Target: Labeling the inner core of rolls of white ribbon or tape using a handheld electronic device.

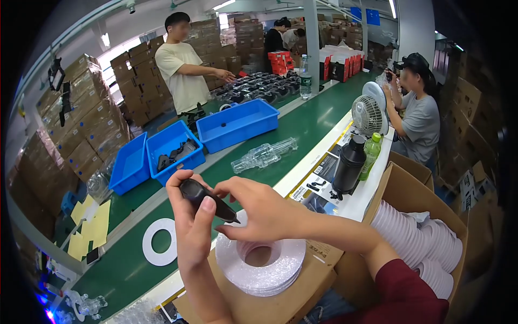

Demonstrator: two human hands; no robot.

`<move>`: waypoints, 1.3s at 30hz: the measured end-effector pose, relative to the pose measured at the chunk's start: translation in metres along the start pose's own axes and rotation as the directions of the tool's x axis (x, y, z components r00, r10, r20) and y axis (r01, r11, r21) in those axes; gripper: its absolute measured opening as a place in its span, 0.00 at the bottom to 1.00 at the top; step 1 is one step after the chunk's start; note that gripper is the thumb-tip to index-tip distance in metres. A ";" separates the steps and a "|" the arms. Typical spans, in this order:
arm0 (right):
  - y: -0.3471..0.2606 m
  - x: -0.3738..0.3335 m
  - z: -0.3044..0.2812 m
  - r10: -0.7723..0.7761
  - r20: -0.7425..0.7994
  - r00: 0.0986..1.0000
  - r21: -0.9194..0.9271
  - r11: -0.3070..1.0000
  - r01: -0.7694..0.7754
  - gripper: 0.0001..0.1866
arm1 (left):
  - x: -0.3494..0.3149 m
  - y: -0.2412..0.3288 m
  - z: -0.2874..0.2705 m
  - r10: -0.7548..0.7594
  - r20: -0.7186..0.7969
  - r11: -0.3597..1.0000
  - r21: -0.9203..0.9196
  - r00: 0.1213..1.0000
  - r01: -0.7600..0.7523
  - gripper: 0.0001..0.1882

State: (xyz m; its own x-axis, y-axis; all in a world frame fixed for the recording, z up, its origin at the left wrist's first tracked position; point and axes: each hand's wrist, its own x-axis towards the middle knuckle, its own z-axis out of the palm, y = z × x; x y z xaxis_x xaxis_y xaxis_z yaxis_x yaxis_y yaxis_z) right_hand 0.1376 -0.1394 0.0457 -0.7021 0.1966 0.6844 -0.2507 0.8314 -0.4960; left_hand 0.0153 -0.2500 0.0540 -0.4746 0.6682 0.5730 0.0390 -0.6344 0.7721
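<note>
Head view, left hand (191,229) gripping one black tool (200,195), right hand (268,211) loosely spread, one ring stack (288,263), three blue bins (240,139)

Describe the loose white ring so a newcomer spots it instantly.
Find the long green table. On its near stretch, a flat white ring lies left of the person's left hand. Unlike the stacked white rings on the brown cardboard, it lies alone, with green showing through its hole.
</note>
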 end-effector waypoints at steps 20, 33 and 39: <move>0.174 -0.019 0.109 -0.108 0.027 0.994 0.048 0.993 0.106 0.20 | 0.027 -0.179 -0.085 0.601 0.159 0.473 0.719 0.783 -0.509 0.17; 0.179 -0.020 0.141 -0.103 0.046 0.994 0.107 0.989 0.097 0.16 | 0.019 -0.185 -0.111 0.599 0.112 0.478 0.745 0.793 -0.466 0.15; 0.181 -0.023 0.149 -0.130 0.031 0.991 0.112 0.986 0.126 0.16 | 0.016 -0.189 -0.118 0.591 0.107 0.494 0.735 0.799 -0.464 0.15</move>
State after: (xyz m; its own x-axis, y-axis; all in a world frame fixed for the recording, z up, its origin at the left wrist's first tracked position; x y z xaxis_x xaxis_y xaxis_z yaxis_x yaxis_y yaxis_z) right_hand 0.0093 -0.0705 -0.1393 -0.6838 0.0703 0.7263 -0.4102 0.7861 -0.4624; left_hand -0.1038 -0.1658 -0.1149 -0.2620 0.2006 0.9440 0.8862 -0.3374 0.3176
